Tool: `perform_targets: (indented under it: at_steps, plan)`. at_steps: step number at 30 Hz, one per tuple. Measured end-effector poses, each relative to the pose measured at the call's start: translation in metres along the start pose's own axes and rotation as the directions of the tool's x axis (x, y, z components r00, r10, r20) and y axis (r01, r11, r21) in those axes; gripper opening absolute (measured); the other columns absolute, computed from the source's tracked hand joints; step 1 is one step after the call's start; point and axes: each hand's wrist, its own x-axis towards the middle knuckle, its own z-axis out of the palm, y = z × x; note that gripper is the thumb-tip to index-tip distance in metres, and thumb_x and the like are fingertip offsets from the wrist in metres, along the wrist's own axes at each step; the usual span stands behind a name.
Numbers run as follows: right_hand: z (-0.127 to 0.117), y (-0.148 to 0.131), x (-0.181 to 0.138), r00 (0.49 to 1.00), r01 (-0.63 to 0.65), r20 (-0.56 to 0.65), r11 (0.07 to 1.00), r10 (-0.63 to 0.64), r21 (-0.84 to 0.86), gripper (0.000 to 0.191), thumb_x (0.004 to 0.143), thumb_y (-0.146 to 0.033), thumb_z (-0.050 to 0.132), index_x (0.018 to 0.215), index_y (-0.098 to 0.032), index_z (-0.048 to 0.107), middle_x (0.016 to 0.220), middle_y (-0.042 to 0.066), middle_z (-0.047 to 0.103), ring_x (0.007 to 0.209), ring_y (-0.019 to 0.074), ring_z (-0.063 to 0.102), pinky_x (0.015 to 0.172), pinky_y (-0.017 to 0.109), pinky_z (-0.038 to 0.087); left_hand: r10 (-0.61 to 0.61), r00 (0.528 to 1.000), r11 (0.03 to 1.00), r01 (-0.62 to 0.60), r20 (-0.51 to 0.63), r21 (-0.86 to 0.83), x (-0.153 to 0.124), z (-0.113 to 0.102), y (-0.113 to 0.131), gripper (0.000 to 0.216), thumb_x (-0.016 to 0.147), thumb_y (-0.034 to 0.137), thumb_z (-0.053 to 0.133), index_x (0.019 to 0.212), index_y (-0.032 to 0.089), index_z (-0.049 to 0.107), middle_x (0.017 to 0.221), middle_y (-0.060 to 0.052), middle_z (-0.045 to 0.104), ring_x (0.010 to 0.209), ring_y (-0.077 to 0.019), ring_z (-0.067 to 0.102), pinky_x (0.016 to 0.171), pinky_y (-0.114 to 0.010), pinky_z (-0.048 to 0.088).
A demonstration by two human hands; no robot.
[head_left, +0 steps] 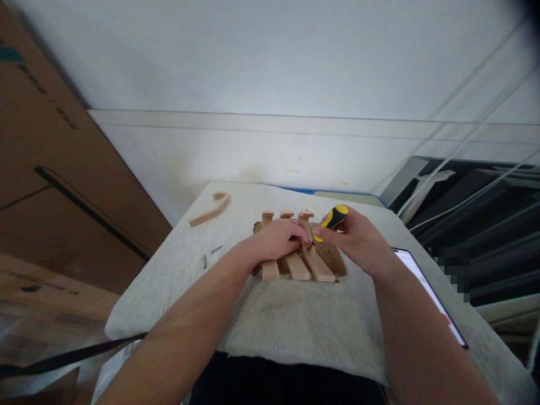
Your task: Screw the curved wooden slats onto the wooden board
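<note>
Three pale wooden hooks [323, 271] lie side by side across a brown board [335, 259] with small holes. My right hand [358, 239] grips a yellow and black screwdriver [336, 216], tilted with its tip down at the rightmost hook. My left hand [280, 239] rests over the hooks, its fingers curled and pinched beside the screwdriver's tip. Something small and dark sits at those fingertips, too small to make out. A loose wooden hook [211, 211] lies apart at the far left of the table.
Two screws [216, 249] lie on the white cloth-covered table [169, 275], left of the board. A phone [430, 295] with a lit screen is beside my right forearm. A wall stands behind, large cardboard [84, 140] at left, black panels [476, 225] at right.
</note>
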Motion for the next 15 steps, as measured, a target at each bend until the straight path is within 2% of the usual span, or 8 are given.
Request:
perform_targets:
  at_steps: [2,5,7,10,12,15]
  plan:
    - [0.0003,0.0017,0.0008,0.999,0.008,-0.032,0.999,-0.01,-0.04,0.031,0.072,-0.048,0.07,0.081,-0.02,0.061,0.074,0.002,0.063,0.069,0.0173,0.055,0.065,0.032,0.044,-0.009,1.0,1.0,0.009,0.0,-0.009,-0.0004,-0.0006,0.0011,0.028,0.078,0.0,0.053,0.089,0.014,0.073,0.105,-0.007,0.07,0.101,-0.0151,0.063,0.097,-0.028,0.047]
    - [-0.0012,0.0019,0.0008,0.999,0.03,0.038,0.998,-0.032,0.054,0.032,0.078,-0.047,0.064,0.094,-0.02,0.064,0.079,0.003,0.064,0.069,0.0166,0.055,0.063,0.031,0.043,0.013,1.0,0.999,-0.013,-0.005,-0.052,-0.0006,-0.0011,0.0017,0.029,0.077,-0.003,0.051,0.089,0.012,0.073,0.104,-0.008,0.07,0.101,-0.0145,0.063,0.099,-0.028,0.047]
    - [-0.0016,0.0003,0.0003,0.998,0.015,0.065,0.998,-0.019,0.061,0.032,0.078,-0.047,0.065,0.094,-0.019,0.065,0.078,0.003,0.065,0.067,0.0163,0.055,0.062,0.031,0.043,0.024,1.0,0.997,-0.024,-0.003,-0.068,-0.0005,-0.0011,0.0012,0.029,0.076,-0.004,0.052,0.088,0.013,0.072,0.104,-0.007,0.071,0.101,-0.0143,0.063,0.099,-0.029,0.047]
    - [0.0003,-0.0022,-0.0001,0.999,0.01,-0.034,0.999,-0.011,-0.051,0.032,0.072,-0.049,0.071,0.079,-0.019,0.061,0.07,0.002,0.062,0.064,0.0162,0.053,0.058,0.03,0.041,0.023,1.0,0.999,-0.023,-0.004,-0.048,-0.0004,-0.0008,0.0001,0.029,0.076,-0.003,0.053,0.088,0.014,0.073,0.106,-0.007,0.071,0.102,-0.0147,0.063,0.098,-0.03,0.047]
    - [0.0013,-0.0024,-0.0003,0.997,0.021,-0.077,0.996,-0.028,-0.09,0.033,0.072,-0.05,0.071,0.076,-0.019,0.059,0.068,0.002,0.061,0.063,0.0161,0.052,0.057,0.03,0.04,0.026,1.0,0.999,-0.027,-0.01,-0.031,-0.0004,-0.0007,-0.0004,0.03,0.076,-0.003,0.053,0.088,0.016,0.073,0.105,-0.006,0.071,0.103,-0.0148,0.063,0.098,-0.03,0.047]
    - [-0.0005,-0.0006,-0.001,0.999,0.047,-0.001,0.999,-0.047,0.008,0.033,0.079,-0.049,0.064,0.089,-0.018,0.064,0.079,0.003,0.065,0.064,0.0149,0.052,0.058,0.029,0.04,0.041,0.999,0.999,-0.041,-0.005,-0.029,-0.0005,-0.0008,-0.001,0.03,0.077,-0.003,0.052,0.089,0.015,0.073,0.104,-0.006,0.071,0.1,-0.0142,0.064,0.098,-0.03,0.047]
